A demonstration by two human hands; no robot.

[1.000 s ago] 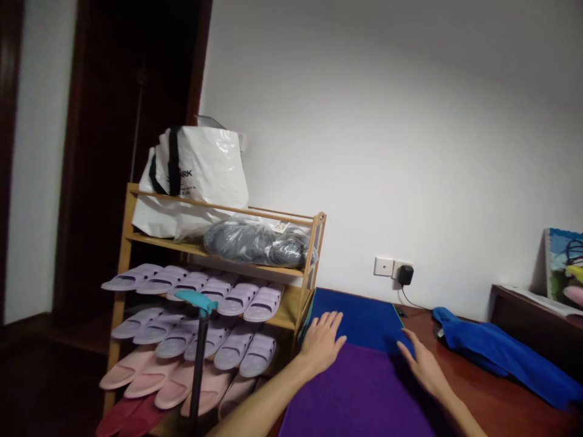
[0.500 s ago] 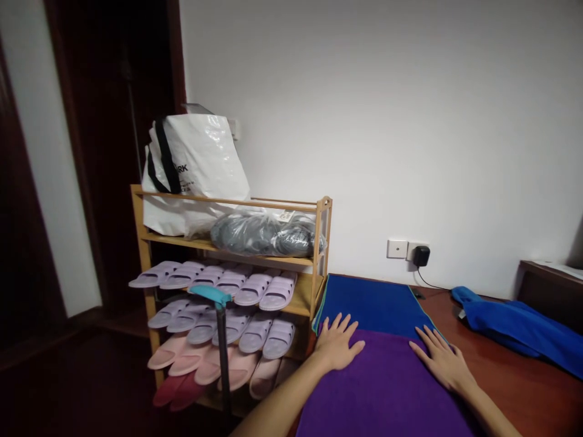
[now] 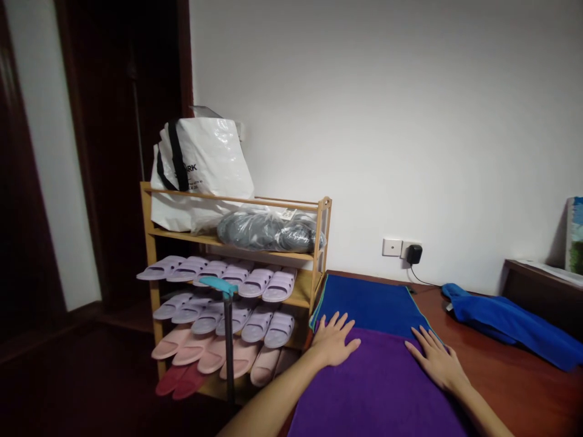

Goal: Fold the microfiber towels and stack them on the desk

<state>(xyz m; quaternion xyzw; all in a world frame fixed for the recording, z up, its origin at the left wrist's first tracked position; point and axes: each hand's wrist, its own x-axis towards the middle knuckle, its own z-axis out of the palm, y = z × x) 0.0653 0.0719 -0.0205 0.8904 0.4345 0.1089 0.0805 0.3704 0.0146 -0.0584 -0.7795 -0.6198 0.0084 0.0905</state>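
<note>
A purple cloth [image 3: 368, 388] lies spread on the reddish-brown table, its far edge overlapping a blue cloth [image 3: 368, 297] with a light green border. My left hand [image 3: 334, 342] rests flat near the purple cloth's far left corner, fingers spread and fingertips reaching onto the blue cloth. At the far right corner my right hand [image 3: 435, 358] also lies flat, fingers apart, its fingertips by the blue cloth's edge. Neither hand grips anything. Another blue cloth [image 3: 510, 321] lies crumpled on the table to the right.
Left of the table stands a wooden shoe rack [image 3: 314, 291] with several slippers [image 3: 280, 285], a white bag [image 3: 209, 158] and plastic-wrapped grey items [image 3: 268, 230]. A teal-topped pole [image 3: 228, 340] rises before it. A black plug [image 3: 413, 254] sits in the wall socket, its cord trailing onto the table [image 3: 510, 388].
The camera view has shifted slightly, bringing more of the right side into sight. Both hands stay flat at the same corners of the purple cloth.
</note>
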